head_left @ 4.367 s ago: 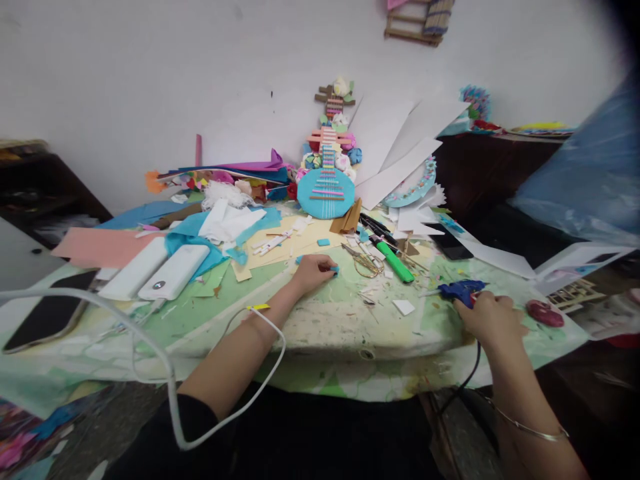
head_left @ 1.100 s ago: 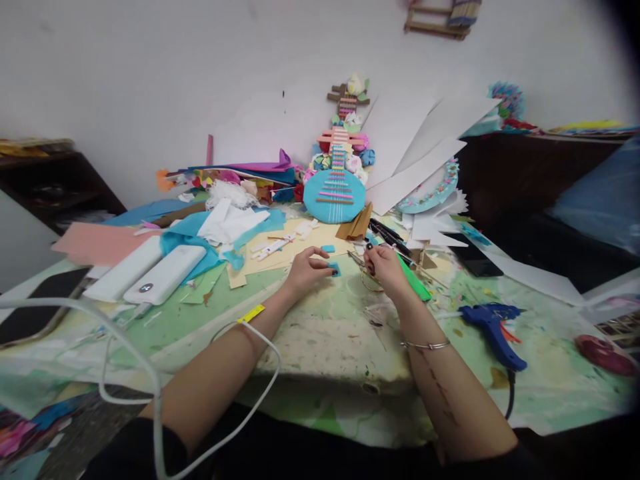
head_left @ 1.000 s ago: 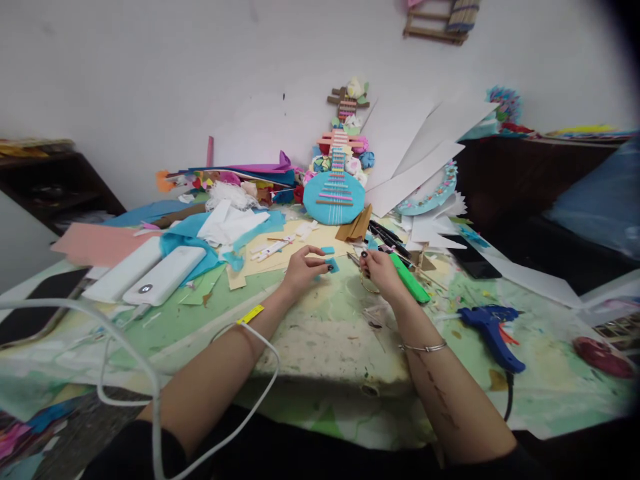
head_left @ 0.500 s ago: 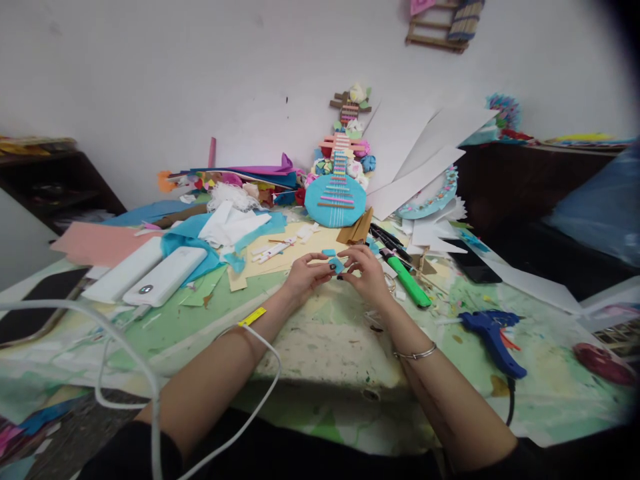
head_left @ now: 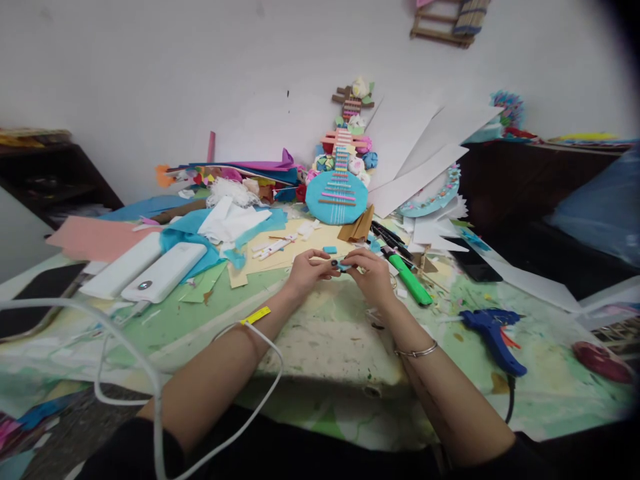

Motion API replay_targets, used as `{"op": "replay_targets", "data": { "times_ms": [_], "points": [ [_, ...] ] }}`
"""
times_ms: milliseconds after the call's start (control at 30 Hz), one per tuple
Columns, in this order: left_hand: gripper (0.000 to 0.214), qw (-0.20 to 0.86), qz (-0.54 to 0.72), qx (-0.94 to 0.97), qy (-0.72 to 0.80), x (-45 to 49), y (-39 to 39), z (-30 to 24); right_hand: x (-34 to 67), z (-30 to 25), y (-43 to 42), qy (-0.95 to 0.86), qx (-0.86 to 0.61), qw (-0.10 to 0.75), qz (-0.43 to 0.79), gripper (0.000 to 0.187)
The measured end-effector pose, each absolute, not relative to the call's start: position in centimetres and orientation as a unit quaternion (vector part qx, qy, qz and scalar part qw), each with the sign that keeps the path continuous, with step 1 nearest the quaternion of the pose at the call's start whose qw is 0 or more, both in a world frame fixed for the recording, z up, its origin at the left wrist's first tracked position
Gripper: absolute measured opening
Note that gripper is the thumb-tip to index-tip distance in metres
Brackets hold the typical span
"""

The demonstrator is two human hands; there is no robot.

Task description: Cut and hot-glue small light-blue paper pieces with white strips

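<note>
Between the fingertips of my left hand (head_left: pixel 311 272) and my right hand (head_left: pixel 369 273) is a small piece of blue paper (head_left: pixel 343 265), mostly covered by the fingers. Both hands pinch it, close together over the near middle of the table. Just beyond them a small blue block (head_left: pixel 329 250) lies on the cream paper sheet (head_left: pixel 273 257). Farther back, a blue round-bodied paper lute (head_left: pixel 336 200), with coloured sticks and white strings on it, leans upright against the wall among paper flowers.
At right lie a green cutter (head_left: pixel 410 279), a blue glue gun (head_left: pixel 494 337) and a dark phone (head_left: pixel 473 260). White power banks (head_left: pixel 165 272) sit at left beside blue tissue (head_left: pixel 187 237). A white cable (head_left: pixel 155 400) loops across my left forearm.
The blue paper piece has turned between my fingers and shows less of its face. My fingertips have drawn closer together around it, and the view has shifted slightly.
</note>
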State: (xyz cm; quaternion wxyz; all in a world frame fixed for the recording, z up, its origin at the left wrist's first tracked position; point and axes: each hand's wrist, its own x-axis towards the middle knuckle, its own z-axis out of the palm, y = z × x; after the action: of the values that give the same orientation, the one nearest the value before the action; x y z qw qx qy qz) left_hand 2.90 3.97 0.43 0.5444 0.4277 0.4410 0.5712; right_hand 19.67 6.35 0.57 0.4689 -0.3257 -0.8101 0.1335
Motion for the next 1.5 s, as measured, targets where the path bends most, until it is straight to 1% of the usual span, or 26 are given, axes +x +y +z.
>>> {"op": "replay_targets", "data": {
  "times_ms": [133, 300, 467, 667, 867, 1000, 1133, 1233, 1400, 1500],
  "points": [
    [0.026, 0.499, 0.583, 0.415, 0.489, 2.3, 4.4, 0.6, 19.9, 0.6, 6.6, -0.798, -0.384, 0.430, 0.175, 0.019],
    [0.028, 0.457, 0.591, 0.417, 0.518, 1.6, 4.9, 0.7, 19.5, 0.5, 6.2, -0.832, -0.366, 0.355, 0.220, 0.021],
    [0.033, 0.459, 0.574, 0.423, 0.530, 1.7, 4.7, 0.9, 19.4, -0.1, 6.7, -0.822, -0.393, 0.315, 0.267, 0.022],
    [0.031, 0.482, 0.574, 0.411, 0.519, 1.9, 4.8, 0.7, 19.7, -0.9, 7.8, -0.794, -0.424, 0.294, 0.323, 0.023],
    [0.028, 0.495, 0.567, 0.409, 0.516, 1.9, 4.9, 0.3, 19.7, -1.1, 8.1, -0.776, -0.426, 0.297, 0.358, 0.022],
    [0.030, 0.493, 0.562, 0.414, 0.519, 1.8, 4.9, 0.1, 19.8, -0.9, 7.9, -0.762, -0.427, 0.305, 0.380, 0.020],
    [0.036, 0.468, 0.554, 0.434, 0.535, 1.7, 4.8, 0.1, 19.7, -0.6, 7.7, -0.736, -0.432, 0.322, 0.410, 0.017],
    [0.036, 0.466, 0.551, 0.438, 0.536, 1.7, 4.8, 0.2, 19.7, -0.6, 7.8, -0.692, -0.447, 0.362, 0.436, 0.018],
    [0.027, 0.508, 0.541, 0.429, 0.515, 2.0, 4.8, 0.0, 19.9, -0.3, 8.0, -0.594, -0.449, 0.444, 0.498, 0.030],
    [0.022, 0.518, 0.529, 0.429, 0.518, 2.2, 4.7, 0.0, 20.0, 0.0, 7.9, -0.546, -0.420, 0.473, 0.549, 0.031]
  ]
}}
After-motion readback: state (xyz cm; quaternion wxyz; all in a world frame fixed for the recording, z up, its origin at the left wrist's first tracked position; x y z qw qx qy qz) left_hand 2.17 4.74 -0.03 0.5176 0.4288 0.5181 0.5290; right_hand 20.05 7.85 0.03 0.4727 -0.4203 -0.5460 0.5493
